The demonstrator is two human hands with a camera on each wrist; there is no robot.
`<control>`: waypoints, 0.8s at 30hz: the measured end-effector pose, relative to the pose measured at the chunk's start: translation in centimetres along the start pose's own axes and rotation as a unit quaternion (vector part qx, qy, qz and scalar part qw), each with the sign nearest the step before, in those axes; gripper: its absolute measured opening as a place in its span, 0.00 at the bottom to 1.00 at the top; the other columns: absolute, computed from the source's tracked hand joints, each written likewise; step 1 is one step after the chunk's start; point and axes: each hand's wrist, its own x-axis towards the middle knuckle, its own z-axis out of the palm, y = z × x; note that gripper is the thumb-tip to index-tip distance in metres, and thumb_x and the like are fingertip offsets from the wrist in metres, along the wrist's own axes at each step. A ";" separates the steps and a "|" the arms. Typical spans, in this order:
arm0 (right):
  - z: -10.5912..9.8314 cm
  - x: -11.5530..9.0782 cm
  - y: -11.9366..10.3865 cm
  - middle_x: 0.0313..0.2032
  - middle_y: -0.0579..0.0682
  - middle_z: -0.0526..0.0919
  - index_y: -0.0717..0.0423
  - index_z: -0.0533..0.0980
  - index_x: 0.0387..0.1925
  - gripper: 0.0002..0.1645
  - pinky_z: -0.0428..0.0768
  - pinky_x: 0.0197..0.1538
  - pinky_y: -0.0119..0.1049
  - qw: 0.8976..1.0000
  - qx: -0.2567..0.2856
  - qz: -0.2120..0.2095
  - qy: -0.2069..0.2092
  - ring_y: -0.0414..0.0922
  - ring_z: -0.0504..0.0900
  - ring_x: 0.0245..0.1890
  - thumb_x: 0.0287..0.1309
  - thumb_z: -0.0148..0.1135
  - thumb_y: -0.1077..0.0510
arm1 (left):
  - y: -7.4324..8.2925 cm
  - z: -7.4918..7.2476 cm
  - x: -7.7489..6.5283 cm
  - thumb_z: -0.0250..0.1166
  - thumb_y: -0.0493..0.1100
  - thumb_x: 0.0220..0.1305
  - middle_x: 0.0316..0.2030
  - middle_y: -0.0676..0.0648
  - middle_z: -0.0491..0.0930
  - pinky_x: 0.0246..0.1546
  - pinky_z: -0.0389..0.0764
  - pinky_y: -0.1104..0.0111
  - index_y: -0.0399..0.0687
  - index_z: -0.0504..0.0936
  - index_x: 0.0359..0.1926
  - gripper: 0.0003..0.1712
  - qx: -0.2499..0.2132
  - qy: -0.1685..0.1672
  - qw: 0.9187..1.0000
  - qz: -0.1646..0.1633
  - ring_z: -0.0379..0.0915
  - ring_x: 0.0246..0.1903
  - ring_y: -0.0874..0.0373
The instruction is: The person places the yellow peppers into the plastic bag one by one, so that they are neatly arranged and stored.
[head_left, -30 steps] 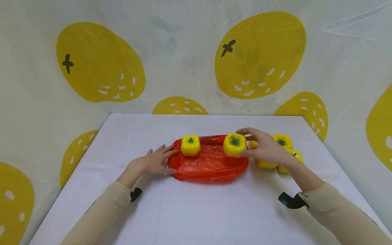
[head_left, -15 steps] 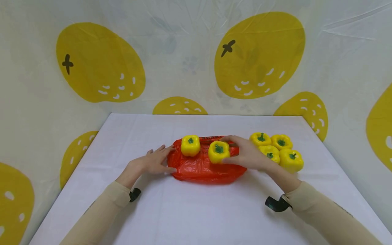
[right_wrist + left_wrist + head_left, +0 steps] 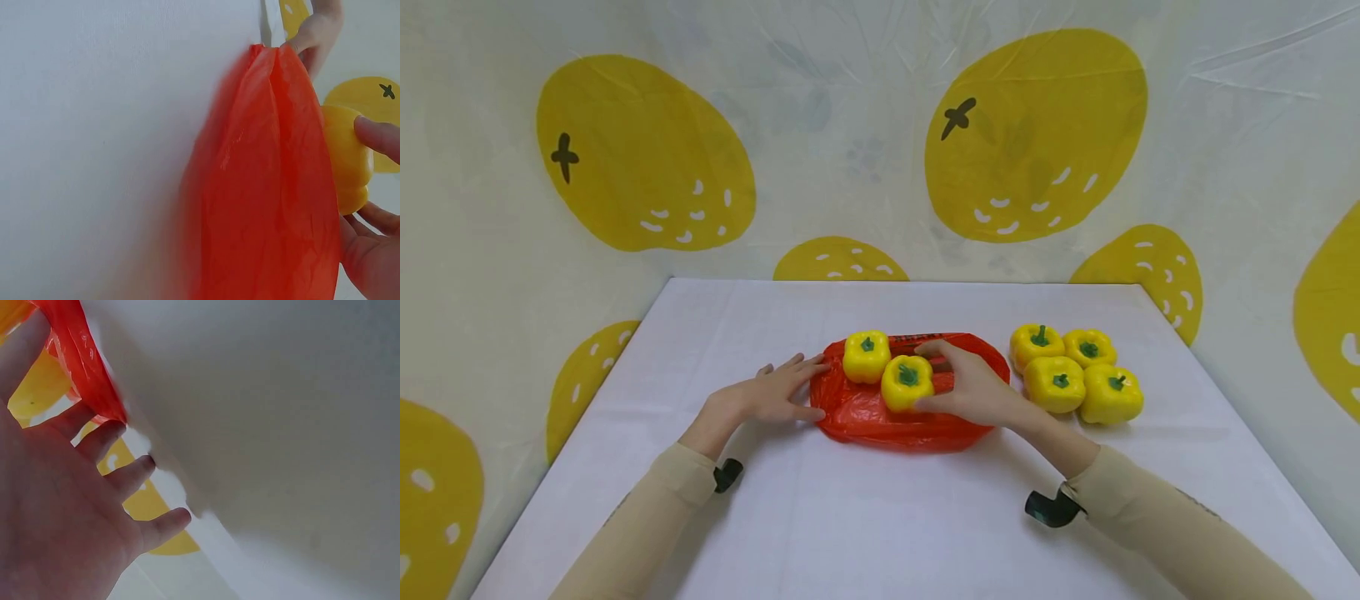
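A red plastic bag lies in the middle of the white table, its side wall facing the right wrist view. On top of it sits one yellow bell pepper with a green stem. Close in front and to the right of that one, a second yellow bell pepper is held by my right hand, thumb on the near side and fingers on the far side. My left hand touches the bag's left end with spread, fairly straight fingers. In the left wrist view the thumb and index finger lie against the red plastic.
Several more yellow bell peppers stand grouped on the table right of the bag, just beyond my right hand. Behind the table's back edge hangs a pale curtain printed with large yellow fruit.
My right hand has carried the bell pepper leftward across the bag, from its right side to beside the other pepper. The pepper group at right has come into full view. My left hand has hardly moved.
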 end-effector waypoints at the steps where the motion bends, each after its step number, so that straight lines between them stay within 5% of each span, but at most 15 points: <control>1: 0.1 0.0 -0.1 0.64 0.50 0.76 0.53 0.69 0.68 0.44 0.80 0.59 0.54 1.000 0.001 0.003 0.001 0.54 0.75 0.63 0.53 0.79 0.47 | -0.1 0.0 0.0 0.68 0.65 0.63 0.81 0.49 0.49 0.71 0.39 0.32 0.56 0.58 0.81 0.52 0.000 0.002 1.000 0.001 0.35 0.79 0.41; 24: 3.0 0.4 -1.3 0.62 0.47 0.76 0.53 0.70 0.67 0.42 0.80 0.60 0.52 0.999 0.044 -0.002 -0.001 0.51 0.74 0.63 0.54 0.79 0.53 | -0.1 0.3 0.2 0.70 0.65 0.61 0.80 0.46 0.51 0.70 0.40 0.30 0.54 0.57 0.81 0.54 0.001 0.006 1.000 0.004 0.35 0.79 0.39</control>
